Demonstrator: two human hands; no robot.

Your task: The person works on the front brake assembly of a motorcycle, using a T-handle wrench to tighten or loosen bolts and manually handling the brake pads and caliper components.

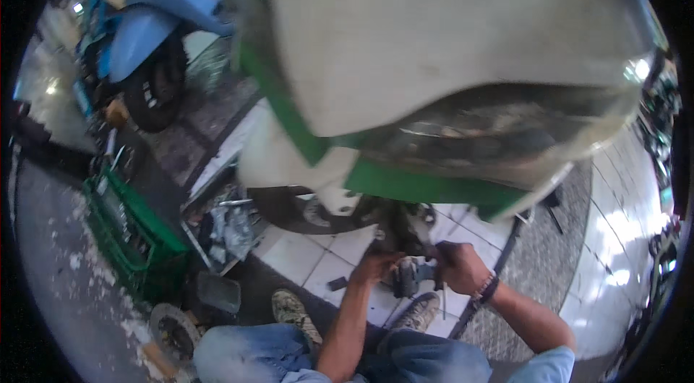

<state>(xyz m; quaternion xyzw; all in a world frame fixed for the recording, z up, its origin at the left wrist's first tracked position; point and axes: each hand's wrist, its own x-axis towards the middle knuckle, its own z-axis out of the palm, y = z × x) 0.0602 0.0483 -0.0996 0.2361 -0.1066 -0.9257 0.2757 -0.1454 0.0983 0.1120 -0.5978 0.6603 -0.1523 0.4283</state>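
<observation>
A white and green scooter (434,43) fills the upper view, its underside just above my hands. My left hand (376,266) reaches up to the dark greasy parts (396,227) under the scooter, fingers bent on them. My right hand (457,265) is closed around a dark tool handle (434,273) beside a grey metal part (407,276) low between both hands. What the tool's tip touches is hidden. A bead bracelet sits on my right wrist. My knees in blue jeans (289,354) are at the bottom edge.
A green plastic crate (134,238) stands at the left, with a tray of scattered tools and rags (228,227) beside it. A brake disc (173,332) lies near my left knee. A blue scooter (152,14) is parked at the upper left. White floor tiles (300,256) lie under the scooter.
</observation>
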